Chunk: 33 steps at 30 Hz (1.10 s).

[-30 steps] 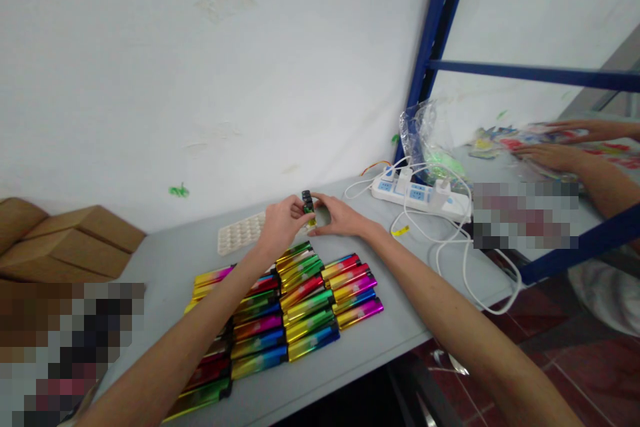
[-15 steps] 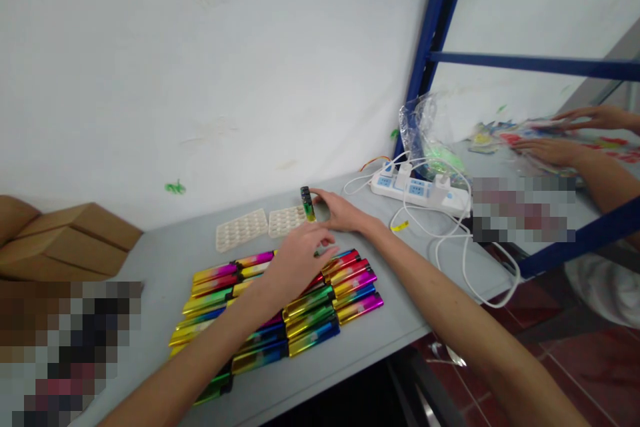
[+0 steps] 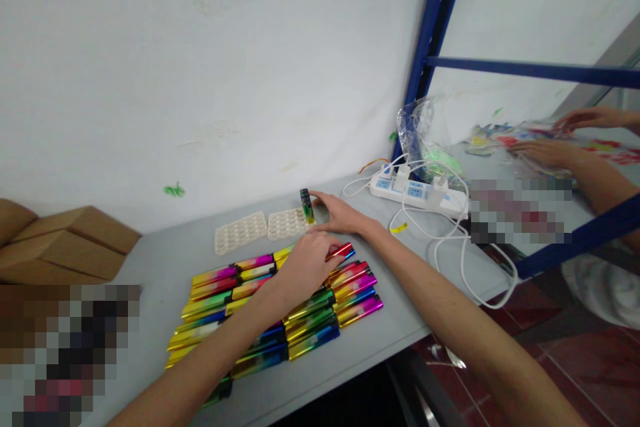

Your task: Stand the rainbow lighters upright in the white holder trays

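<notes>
Rows of shiny, rainbow-coloured lighters (image 3: pixel 310 317) with black tops lie on the grey table under my left forearm. My left hand (image 3: pixel 311 259) is closed on a red lighter (image 3: pixel 343 251) at the far right end of the rows, its fingers curled over one end. A few green-and-yellow lighters (image 3: pixel 307 208) stand upright at the right end of a cream tray with holes (image 3: pixel 287 223). Beside them is my right hand (image 3: pixel 340 215), its curved fingers and thumb touching their side and steadying them.
A second cream holed tray (image 3: pixel 241 232) lies to the left. On the right are a white power strip (image 3: pixel 417 193) with loose cables and a blue metal frame (image 3: pixel 425 60). Cardboard boxes (image 3: pixel 75 247) sit at left. Another person's hands (image 3: pixel 550 152) handle colourful packets beyond the frame.
My left hand has closed on a red lighter and lifted it slightly from the rows. My right hand stays by the upright lighters.
</notes>
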### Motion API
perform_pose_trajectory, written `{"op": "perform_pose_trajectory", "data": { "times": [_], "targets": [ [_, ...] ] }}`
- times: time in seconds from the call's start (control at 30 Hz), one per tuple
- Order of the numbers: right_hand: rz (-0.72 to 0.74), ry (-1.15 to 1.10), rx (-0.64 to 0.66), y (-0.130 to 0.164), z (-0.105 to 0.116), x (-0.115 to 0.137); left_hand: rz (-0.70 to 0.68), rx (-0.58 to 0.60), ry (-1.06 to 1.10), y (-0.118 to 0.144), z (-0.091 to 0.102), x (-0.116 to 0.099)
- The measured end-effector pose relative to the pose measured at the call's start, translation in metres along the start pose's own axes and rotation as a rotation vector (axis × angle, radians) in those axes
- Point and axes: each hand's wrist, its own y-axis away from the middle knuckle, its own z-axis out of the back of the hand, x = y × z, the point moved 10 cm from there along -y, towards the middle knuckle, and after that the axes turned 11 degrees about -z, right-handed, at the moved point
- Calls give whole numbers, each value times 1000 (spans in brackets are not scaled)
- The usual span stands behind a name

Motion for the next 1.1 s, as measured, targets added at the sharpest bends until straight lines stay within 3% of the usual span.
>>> {"op": "perform_pose_trajectory", "data": {
  "times": [0.17,0.3,0.43,0.57,0.67,0.9,1.1],
  "targets": [
    [-3,-13,-4,-3,-2,-7,27,-157,145,-2,17,3],
    [50,-64,8,-1,-2,-4,69,-287,545,4,27,14],
    [45,-53,8,3,1,2,122,-311,978,17,26,18],
    [21,-12,-10,4,2,4,205,-381,1236,36,27,21],
    [1,-9,-1,4,0,3,247,-442,1275,45,29,29],
    [-48,-7,3,6,1,1,294,-436,1246,56,26,45],
    [-50,22,9,8,1,0,274,-521,883,69,41,51]
  ]
}}
